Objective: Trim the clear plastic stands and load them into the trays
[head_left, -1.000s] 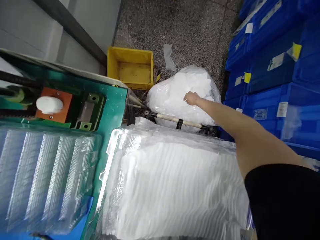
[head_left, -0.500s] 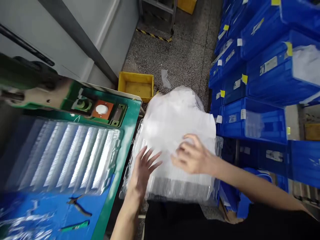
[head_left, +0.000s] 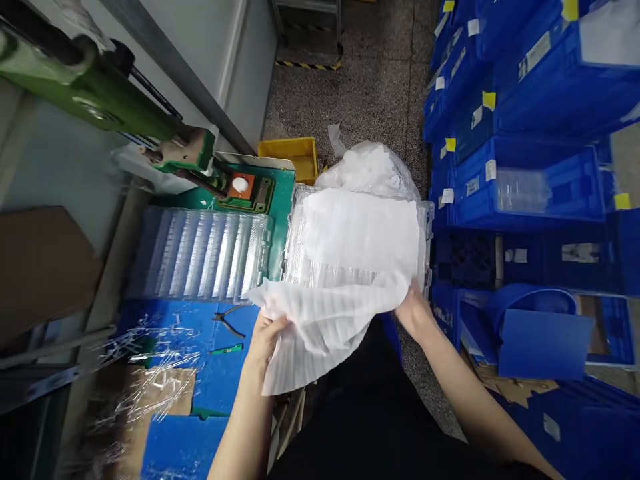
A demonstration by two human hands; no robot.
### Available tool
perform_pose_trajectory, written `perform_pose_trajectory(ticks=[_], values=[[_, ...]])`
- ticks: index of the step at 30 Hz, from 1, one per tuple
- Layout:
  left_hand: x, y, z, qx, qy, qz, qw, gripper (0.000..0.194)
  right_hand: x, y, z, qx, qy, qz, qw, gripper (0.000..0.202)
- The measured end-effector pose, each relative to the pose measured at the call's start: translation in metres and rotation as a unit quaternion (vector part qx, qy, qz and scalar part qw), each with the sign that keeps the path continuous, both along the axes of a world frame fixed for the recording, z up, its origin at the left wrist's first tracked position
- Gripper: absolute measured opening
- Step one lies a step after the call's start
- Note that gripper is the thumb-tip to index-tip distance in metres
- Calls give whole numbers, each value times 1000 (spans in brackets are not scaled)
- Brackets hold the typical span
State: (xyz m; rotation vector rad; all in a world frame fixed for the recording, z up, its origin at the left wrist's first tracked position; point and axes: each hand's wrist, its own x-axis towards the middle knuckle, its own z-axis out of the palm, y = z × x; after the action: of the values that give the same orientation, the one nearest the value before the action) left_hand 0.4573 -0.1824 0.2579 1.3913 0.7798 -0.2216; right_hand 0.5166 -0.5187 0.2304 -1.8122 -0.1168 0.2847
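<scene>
A thin white sheet (head_left: 325, 320), translucent and rumpled, hangs between my two hands at the near side of a clear plastic tray (head_left: 295, 230). My left hand (head_left: 266, 333) pinches its left end, thumb on top. At its right end, my right hand (head_left: 416, 311) is closed on the sheet's edge, the fingertips partly hidden and blurred. Another white sheet (head_left: 363, 227) lies flat over much of the tray, whose ribbed rows show along the left and near sides. Behind the tray bulges a clear bag (head_left: 375, 167) of white sheets.
On the left bench are another clear tray (head_left: 205, 257) with ribbed rows, a green press (head_left: 195, 153), pliers (head_left: 229, 323), a green cutter (head_left: 227, 349) and thin clear strips (head_left: 165, 380). Stacked blue bins (head_left: 530, 180) line the right. A yellow bin (head_left: 295, 157) stands behind.
Both hands, empty and over the white sheets before, now hold a sheet by its ends, drawn toward my body. The tray's far rim and ribbed rows have come into view. The camera view has shifted.
</scene>
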Motion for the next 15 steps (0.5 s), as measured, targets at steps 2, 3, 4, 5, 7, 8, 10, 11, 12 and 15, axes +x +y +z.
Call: perform_pose_trajectory(ticks=[2,3,4,5,7,8,10,11,12,15], values=[[-14,3,-4,-1,2,-5,1000,82,-15,5,-11,52,42,4,998,76],[-17,3,-5,1,2,-7,1000,81,-20,6,-15,79,59,12,995,76],[-18,2,-6,3,2,-10,1000,80,-25,6,-17,103,73,18,992,77],[-18,1,-6,4,2,-14,1000,77,-29,3,-18,125,84,23,988,77],[-12,-2,-6,4,2,-22,1000,73,-32,-9,-16,158,101,26,982,84],[-7,-4,-7,4,2,-28,1000,72,-32,-18,-14,168,106,27,980,91],[6,-9,-10,7,4,-43,999,72,-27,-40,-9,171,111,24,979,108],[14,-11,-12,11,6,-53,999,72,-24,-52,-7,166,112,22,980,109],[22,-13,-16,17,9,-62,998,72,-21,-64,-6,156,113,20,981,100],[45,-18,-28,49,15,-82,995,70,-14,-93,-11,118,117,5,986,54]])
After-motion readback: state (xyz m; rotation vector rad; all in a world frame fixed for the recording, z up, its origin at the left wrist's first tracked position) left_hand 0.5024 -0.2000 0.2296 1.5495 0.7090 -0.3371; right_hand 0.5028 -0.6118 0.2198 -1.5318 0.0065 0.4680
